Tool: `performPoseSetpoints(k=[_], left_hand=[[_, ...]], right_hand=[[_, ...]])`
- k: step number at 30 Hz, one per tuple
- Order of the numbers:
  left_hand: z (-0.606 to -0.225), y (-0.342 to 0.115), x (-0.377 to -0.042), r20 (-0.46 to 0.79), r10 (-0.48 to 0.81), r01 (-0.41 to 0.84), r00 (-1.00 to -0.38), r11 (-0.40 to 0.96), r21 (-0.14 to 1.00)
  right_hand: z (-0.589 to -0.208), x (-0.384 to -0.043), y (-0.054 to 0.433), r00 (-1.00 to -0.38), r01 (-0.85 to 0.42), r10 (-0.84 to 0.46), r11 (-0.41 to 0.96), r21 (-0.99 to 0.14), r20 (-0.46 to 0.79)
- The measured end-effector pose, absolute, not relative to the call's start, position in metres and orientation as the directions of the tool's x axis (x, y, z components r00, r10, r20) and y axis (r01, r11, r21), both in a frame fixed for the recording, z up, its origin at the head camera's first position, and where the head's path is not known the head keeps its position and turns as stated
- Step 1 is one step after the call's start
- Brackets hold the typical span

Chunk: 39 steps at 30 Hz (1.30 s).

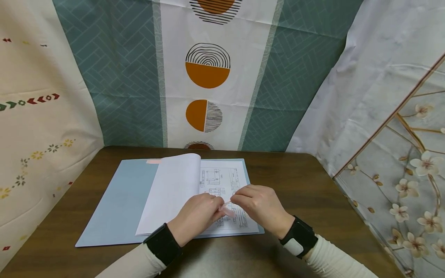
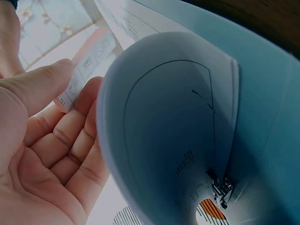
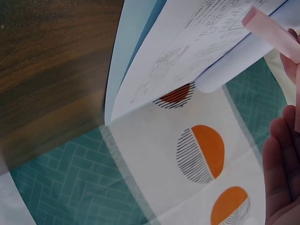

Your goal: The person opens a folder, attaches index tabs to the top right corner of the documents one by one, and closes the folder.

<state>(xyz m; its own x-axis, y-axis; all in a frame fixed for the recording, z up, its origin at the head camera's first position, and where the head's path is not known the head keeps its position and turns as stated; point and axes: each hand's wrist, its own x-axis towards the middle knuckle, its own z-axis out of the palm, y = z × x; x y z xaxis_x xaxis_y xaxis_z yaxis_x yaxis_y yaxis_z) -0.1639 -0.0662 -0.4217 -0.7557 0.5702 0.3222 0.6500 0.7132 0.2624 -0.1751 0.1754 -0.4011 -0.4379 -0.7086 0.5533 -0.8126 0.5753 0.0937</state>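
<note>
Between the thumb and fingers of my left hand point(image 1: 199, 212) is a pink sticky-note strip point(image 1: 228, 212); the left wrist view shows printed backing point(image 2: 90, 63) on it. My right hand point(image 1: 259, 204) pinches the strip's other side, fingertips close to the left ones. One pink end curls loose in the right wrist view. Both hands are over a printed drawing sheet point(image 1: 240, 173) in an open blue folder point(image 1: 114, 208). To the left, turned pages point(image 1: 170, 189) bow upward, their blank backs showing; inside their curl, the left wrist view shows a dark clip-like part point(image 2: 220, 190).
Another pink piece point(image 1: 153, 161) shows at the folder's top edge. The folder lies on a dark wooden table point(image 1: 288, 177). Patterned cloth point(image 1: 132, 77) hangs behind the table, with floral cloth point(image 1: 410, 193) at the right.
</note>
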Motion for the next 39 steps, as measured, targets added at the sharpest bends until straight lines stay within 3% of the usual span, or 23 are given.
performPoseSetpoints(k=[20,31,39], left_hand=[[-0.422,-0.074,-0.158,0.340,0.610,0.688,-0.716,0.699,0.195],[-0.418,-0.069,-0.134,0.290,0.757,0.810,-0.585,0.565,0.161],[-0.425,-0.068,-0.126,0.244,0.827,0.858,-0.507,0.513,0.044]], right_hand=[[-0.406,-0.183,0.209,-0.470,-0.767,-0.648,0.636,0.086,0.600],[-0.412,-0.189,0.208,-0.494,-0.758,-0.648,0.647,0.078,0.580],[-0.417,-0.194,0.207,-0.516,-0.744,-0.643,0.664,0.076,0.566]])
